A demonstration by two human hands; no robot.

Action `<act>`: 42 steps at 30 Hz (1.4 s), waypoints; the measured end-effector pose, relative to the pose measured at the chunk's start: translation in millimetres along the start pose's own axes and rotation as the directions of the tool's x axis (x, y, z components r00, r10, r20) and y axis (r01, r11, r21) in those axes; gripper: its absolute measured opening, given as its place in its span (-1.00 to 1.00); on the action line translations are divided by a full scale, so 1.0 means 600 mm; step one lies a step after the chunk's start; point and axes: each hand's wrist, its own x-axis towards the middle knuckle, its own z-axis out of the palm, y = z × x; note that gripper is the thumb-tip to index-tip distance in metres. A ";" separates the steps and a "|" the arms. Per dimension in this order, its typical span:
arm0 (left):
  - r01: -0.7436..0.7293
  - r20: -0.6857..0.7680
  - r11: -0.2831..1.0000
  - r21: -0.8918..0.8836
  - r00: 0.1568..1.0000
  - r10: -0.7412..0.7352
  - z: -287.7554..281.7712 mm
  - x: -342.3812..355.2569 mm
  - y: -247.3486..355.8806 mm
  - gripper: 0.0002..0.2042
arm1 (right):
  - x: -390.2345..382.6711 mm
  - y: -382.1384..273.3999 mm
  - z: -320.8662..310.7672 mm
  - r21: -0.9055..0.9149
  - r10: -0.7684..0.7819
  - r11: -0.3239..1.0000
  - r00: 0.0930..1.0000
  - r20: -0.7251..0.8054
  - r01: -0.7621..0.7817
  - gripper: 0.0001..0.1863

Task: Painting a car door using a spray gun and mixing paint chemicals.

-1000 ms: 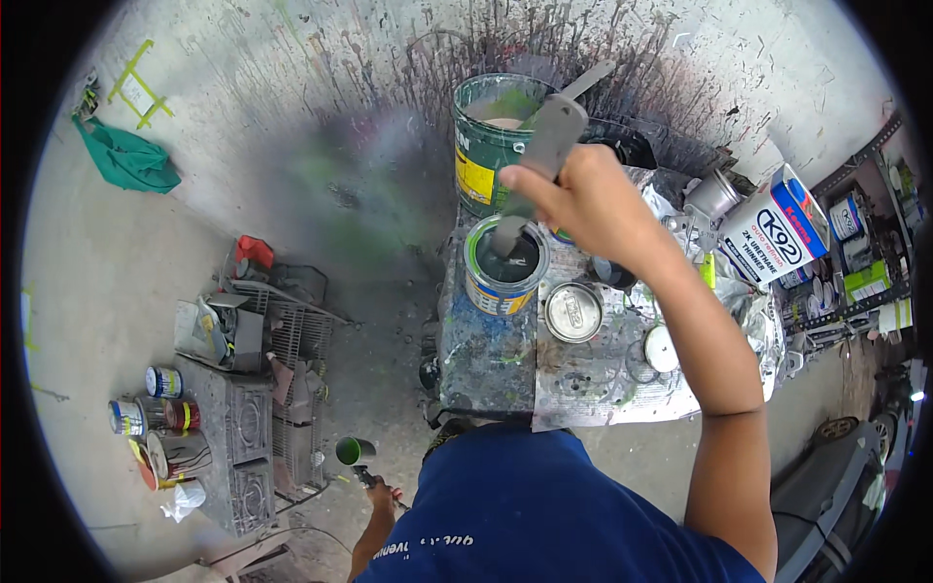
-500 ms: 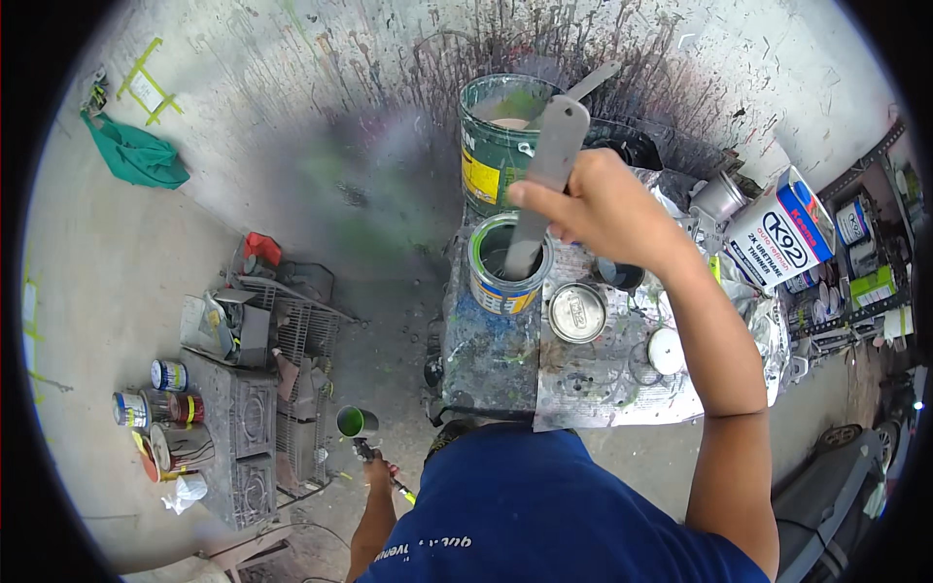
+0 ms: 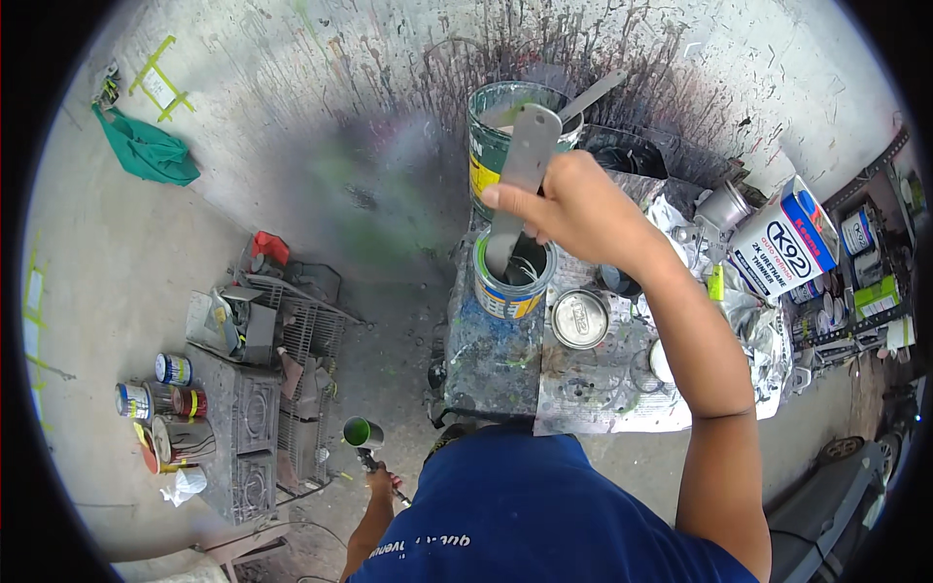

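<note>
From where I stand, the right grip is closed about a flat metal blade, its broad end rising above the fist. The lower end dips into the open paint can, just left of that grip and nearer the body; how deep it reaches, I can't tell. The left grip, low and well away to the left, is wrapped around the handle of what looks like a spray gun with a green-lined cup.

To work the blade well, I'd go slowly, keep it off the rim and steer the knuckles clear of the green bucket just beyond. The spray gun is best held level, lest its cup spill.

Beneath the right grip, the counter is crusted with paint, a stained paper sheet covering its right part. A silver lid lies on the paper, nearer the body than the right grip. Beyond both grips, the wall is streaked with drips; far right of them stands a laden shelf.
</note>
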 end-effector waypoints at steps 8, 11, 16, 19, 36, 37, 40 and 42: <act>0.035 0.028 0.999 -0.016 0.999 -0.035 -0.012 -0.002 -0.006 -0.79 | 0.014 0.020 0.001 -0.031 -0.071 0.997 0.994 -0.084 0.068 -0.48; -0.023 0.034 0.999 -0.043 0.999 0.025 -0.004 -0.012 -0.004 -0.79 | -0.005 0.008 -0.004 0.057 0.024 0.998 0.999 0.036 -0.026 -0.47; 0.001 0.043 1.000 -0.015 0.999 0.000 0.001 0.002 -0.006 -0.78 | 0.012 0.031 -0.007 -0.048 -0.038 0.998 0.995 -0.097 0.033 -0.49; -0.006 0.067 1.000 -0.024 0.998 0.008 0.001 0.009 -0.011 -0.78 | -0.002 0.009 0.002 0.075 -0.005 0.997 1.000 -0.003 0.005 -0.47; -0.032 0.065 0.998 0.059 0.997 0.028 0.010 0.002 0.002 -0.76 | 0.008 0.016 -0.005 -0.042 -0.101 0.994 0.993 -0.059 0.099 -0.52; -0.038 0.064 0.998 0.049 0.997 0.035 0.013 -0.002 0.004 -0.75 | 0.002 0.020 -0.010 0.015 -0.042 0.999 0.999 0.002 0.042 -0.52; -0.045 0.066 0.998 0.047 0.997 0.042 0.013 -0.004 0.005 -0.76 | -0.002 0.031 -0.026 0.038 0.087 0.995 0.995 0.038 -0.089 -0.54; -0.045 0.069 0.997 0.058 0.997 0.041 0.016 -0.007 0.006 -0.76 | 0.016 0.040 -0.016 -0.110 -0.085 0.991 0.990 -0.112 0.073 -0.55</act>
